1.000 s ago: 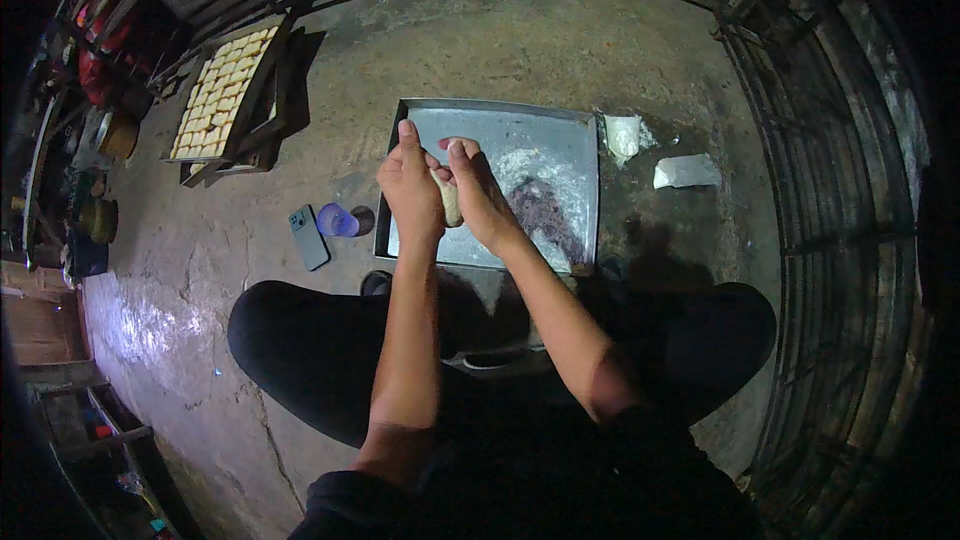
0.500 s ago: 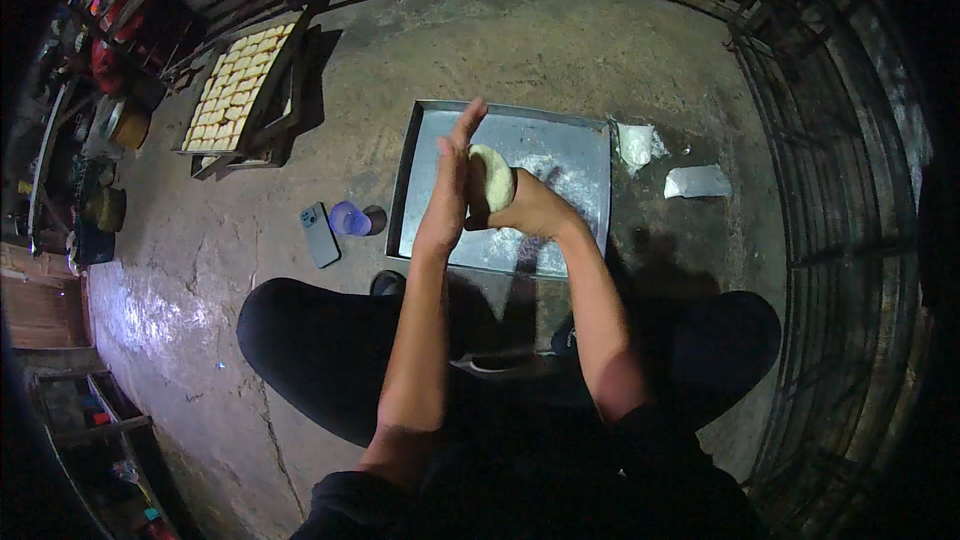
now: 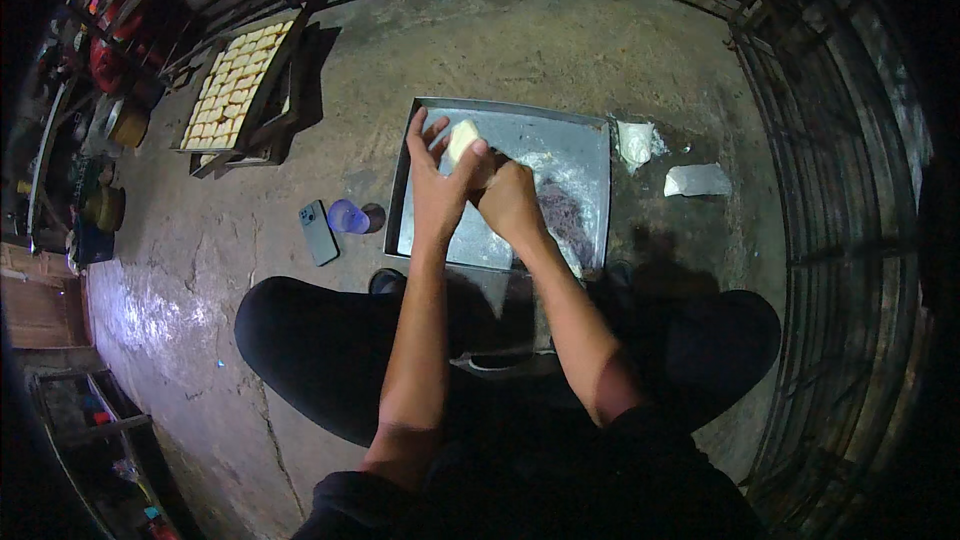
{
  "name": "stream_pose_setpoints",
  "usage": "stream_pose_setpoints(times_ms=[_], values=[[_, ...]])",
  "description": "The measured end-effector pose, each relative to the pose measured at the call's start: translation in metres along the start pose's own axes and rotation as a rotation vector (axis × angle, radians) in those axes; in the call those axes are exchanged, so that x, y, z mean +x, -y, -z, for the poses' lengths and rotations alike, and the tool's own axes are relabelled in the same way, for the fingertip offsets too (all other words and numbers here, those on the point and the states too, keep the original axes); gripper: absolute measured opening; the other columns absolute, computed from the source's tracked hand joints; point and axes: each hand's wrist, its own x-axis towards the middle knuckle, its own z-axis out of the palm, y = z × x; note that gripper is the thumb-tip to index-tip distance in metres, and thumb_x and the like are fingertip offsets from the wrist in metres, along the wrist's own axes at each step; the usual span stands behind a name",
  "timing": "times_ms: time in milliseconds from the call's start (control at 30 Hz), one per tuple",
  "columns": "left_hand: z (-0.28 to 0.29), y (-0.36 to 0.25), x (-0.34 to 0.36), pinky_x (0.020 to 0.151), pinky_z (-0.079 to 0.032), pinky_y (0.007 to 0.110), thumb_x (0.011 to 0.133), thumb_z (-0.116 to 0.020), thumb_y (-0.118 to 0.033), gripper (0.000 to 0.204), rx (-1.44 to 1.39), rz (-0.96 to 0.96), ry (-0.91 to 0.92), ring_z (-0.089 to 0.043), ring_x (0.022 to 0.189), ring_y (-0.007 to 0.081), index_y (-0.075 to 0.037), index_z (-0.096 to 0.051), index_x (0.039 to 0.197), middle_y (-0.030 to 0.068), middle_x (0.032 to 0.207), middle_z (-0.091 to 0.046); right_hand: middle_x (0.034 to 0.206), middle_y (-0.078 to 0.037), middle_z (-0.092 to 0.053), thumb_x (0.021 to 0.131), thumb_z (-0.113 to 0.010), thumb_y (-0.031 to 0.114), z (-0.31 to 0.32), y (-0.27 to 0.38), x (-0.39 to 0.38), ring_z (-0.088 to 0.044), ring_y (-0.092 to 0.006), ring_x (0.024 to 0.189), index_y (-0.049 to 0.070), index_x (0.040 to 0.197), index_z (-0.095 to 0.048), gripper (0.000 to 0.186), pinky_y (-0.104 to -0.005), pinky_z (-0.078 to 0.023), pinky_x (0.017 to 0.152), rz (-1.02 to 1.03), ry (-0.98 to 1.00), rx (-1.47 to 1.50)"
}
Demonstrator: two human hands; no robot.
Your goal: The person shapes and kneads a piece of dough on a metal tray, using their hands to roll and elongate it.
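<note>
A small piece of pale dough (image 3: pixel 463 140) shows between the thumb and fingers of my left hand (image 3: pixel 438 195). That hand is curled around it, with its outer fingers raised and spread. Close against it, my right hand (image 3: pixel 512 206) is closed, its back turned up. What lies inside the right hand is hidden. Both hands are above a square metal tray (image 3: pixel 510 109) with raised edges on the floor. White flour (image 3: pixel 545 165) is scattered over the tray's base.
Left of the tray lie a phone (image 3: pixel 320 233) and a purple translucent cup (image 3: pixel 348 217). To its right sit a bag of white powder (image 3: pixel 635 145) and a white packet (image 3: pixel 697 180). A tray of pale dough pieces (image 3: pixel 238 90) stands far left. Metal racks (image 3: pixel 850 240) line the right.
My left hand has gone from flat and upright to curled around the dough. My right hand has turned back-up and closed. Less of the dough shows now.
</note>
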Motion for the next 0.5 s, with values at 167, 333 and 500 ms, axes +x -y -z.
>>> stream_pose_setpoints(times_ms=[167,333,500], values=[[-0.016,-0.006,-0.005,0.096,-0.049,0.037,0.076,-0.085,-0.033,0.086,0.069,0.07,0.117,-0.06,0.114,0.0261,0.002,-0.04,0.141,0.0215,0.131,-0.056,0.101,-0.027,-0.068,0.08,-0.069,0.01,0.008,0.002,0.002,-0.065,-0.0444,0.097,-0.003,0.111,-0.059,0.035,-0.0505,-0.052,0.082,0.023,0.113,-0.143],[-0.008,0.002,-0.001,0.074,-0.052,0.029,0.083,-0.079,-0.026,0.04,0.008,0.133,0.08,-0.063,0.085,0.0124,0.003,-0.064,0.107,0.0084,0.095,-0.068,0.134,-0.031,-0.052,0.072,-0.082,0.024,0.021,-0.021,0.001,-0.048,-0.0412,0.13,-0.007,0.129,-0.051,0.071,-0.0434,-0.041,0.106,0.126,0.436,0.141],[0.006,0.004,0.002,0.065,-0.05,0.027,0.092,-0.071,-0.03,0.033,-0.02,0.126,-0.035,-0.063,0.074,0.0113,0.002,-0.064,0.1,0.0061,0.083,-0.068,0.153,-0.033,-0.03,0.08,-0.077,0.05,0.048,-0.006,0.011,-0.025,-0.0354,0.148,-0.008,0.147,-0.031,0.101,-0.0384,-0.027,0.117,0.01,0.662,0.229]])
